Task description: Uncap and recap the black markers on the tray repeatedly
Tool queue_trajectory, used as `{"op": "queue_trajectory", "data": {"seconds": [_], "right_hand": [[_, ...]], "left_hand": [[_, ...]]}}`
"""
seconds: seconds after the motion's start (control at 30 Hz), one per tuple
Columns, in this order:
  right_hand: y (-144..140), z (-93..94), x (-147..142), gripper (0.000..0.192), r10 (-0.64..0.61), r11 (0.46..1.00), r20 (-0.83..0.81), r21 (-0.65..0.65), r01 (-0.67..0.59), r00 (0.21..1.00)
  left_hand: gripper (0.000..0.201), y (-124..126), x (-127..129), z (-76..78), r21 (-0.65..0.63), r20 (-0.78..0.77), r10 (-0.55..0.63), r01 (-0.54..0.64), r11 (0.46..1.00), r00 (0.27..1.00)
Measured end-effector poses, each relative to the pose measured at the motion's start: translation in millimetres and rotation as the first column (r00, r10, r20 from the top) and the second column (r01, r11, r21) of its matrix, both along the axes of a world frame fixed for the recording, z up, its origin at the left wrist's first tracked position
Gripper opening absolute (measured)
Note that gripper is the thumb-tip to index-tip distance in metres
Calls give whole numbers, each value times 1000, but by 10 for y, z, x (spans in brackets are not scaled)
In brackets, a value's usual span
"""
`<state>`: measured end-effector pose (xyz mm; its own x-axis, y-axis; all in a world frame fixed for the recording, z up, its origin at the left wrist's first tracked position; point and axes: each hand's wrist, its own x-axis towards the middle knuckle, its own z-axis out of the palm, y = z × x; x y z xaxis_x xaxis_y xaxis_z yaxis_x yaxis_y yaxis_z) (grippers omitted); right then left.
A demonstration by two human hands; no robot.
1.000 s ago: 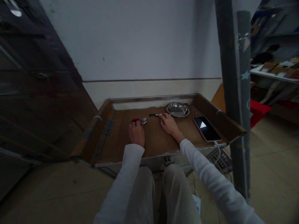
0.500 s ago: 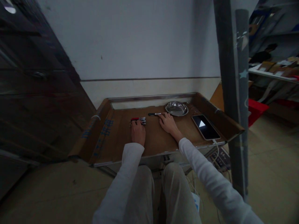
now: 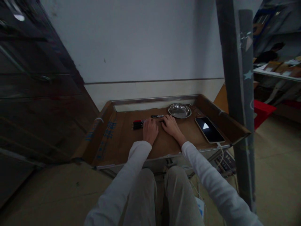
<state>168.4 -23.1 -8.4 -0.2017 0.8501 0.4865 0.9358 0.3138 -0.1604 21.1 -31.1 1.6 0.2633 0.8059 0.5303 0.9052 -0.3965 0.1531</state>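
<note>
Several pens, black with one red, lie side by side on the brown cardboard tabletop. My left hand rests at their right ends, fingers bent together over them and hiding those ends. Just to its right is my right hand, its fingers curled down at a thin dark piece like a pen tip; most of that piece is hidden. A single black pen lies crosswise beyond both hands, its right end close to my right fingertips. Behind my right hand sits a round metal dish.
A phone with a white cable lies at the right side of the table. Raised cardboard flaps edge the table, and a pale wall stands behind. A grey post rises at the right; a person is farther back.
My left hand has slid right, from above the pens to their right ends, closer to my right hand. A thin dark piece now shows by my right fingertips. The dish and phone stay put.
</note>
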Motion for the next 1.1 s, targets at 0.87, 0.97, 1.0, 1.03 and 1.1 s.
{"op": "queue_trajectory", "data": {"seconds": [0.87,0.97,1.0,1.03,1.1], "right_hand": [[36,-25,35,18,-56,998,-24,-9,56,998],[31,-14,42,19,-31,999,-33,-19,31,999],[30,-13,45,19,-27,999,-38,-22,26,999],[29,-11,47,20,-25,999,-43,-24,23,999],[24,-8,50,19,-19,1000,-51,-21,18,999]], "left_hand": [[19,285,105,-121,-21,-34,-22,21,1000,999],[20,285,100,-120,-35,-11,-48,48,998,999],[20,285,99,-118,-43,5,-55,56,998,998],[20,284,99,-116,-51,22,-61,62,997,998],[21,283,98,-112,-62,48,-63,66,996,997]]}}
